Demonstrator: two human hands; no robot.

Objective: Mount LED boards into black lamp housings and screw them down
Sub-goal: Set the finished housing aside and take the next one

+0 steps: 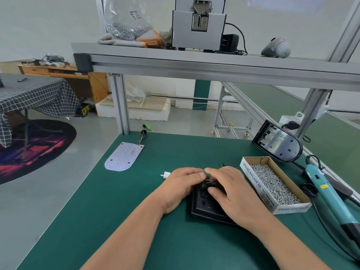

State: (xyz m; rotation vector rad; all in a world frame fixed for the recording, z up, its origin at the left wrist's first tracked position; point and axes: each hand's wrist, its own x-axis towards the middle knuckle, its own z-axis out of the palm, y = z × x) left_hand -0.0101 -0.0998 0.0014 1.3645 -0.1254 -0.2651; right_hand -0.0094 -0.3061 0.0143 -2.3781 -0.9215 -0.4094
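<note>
Looks early. Have housing [206,210] flat at lower centre, no board visible in it. See board [124,156] loose at centre left, well apart. No screws [272,182] driven yet, judging by driver [327,191] idle at right. Pinching wires [210,181] at housing's far end with left hand [181,185]. Curling right hand [231,190] over same end, thumb pressing down.

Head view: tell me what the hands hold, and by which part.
Left hand and right hand both grip the black lamp housing at its far end.
</note>
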